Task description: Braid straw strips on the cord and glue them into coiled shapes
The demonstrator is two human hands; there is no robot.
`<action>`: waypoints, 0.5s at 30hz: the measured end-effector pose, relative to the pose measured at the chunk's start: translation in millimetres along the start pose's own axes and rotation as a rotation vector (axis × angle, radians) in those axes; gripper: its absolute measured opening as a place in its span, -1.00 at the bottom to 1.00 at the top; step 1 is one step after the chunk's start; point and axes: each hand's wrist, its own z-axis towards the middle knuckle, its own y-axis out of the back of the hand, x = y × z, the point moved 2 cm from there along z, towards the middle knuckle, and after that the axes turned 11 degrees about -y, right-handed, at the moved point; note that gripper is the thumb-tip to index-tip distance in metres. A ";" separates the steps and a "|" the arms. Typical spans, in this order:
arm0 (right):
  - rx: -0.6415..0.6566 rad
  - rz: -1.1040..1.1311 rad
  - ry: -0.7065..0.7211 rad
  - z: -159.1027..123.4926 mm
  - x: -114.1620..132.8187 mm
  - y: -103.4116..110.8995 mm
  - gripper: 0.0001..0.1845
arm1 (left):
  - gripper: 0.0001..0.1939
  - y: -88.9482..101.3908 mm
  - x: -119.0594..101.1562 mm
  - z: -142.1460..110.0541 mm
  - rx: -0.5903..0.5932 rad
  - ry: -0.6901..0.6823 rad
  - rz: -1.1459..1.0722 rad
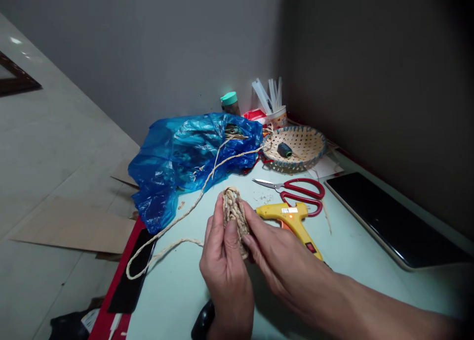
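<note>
Head view: braided rope piece [240,218] pinched between fingers of left hand [224,263], right hand [283,251]; long axis pointing forward, both touching.

The left hand [229,273] is bare, with slim fingers [216,231], a rounded thumb [231,233] and a bare wrist [232,325] beneath the broad back of the hand. The right hand [287,251] is bare too, tapering smoothly into a long, uncovered forearm [370,298] that darkens towards the edge of view.
</note>
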 end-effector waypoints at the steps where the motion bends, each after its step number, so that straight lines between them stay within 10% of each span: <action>1: 0.010 -0.013 -0.009 0.5 -1.6 0.3 -0.35 | -0.65 -1.3 -0.5 -1.0 0.008 0.040 -0.062; 9: 0.036 0.062 -0.011 8.8 1.0 22.9 -0.43 | -0.55 -7.0 -5.6 1.0 0.087 0.318 -0.692; 15: 0.104 0.103 -0.031 9.3 1.6 32.9 -0.45 | -0.72 5.0 -1.4 20.4 0.072 0.264 -0.630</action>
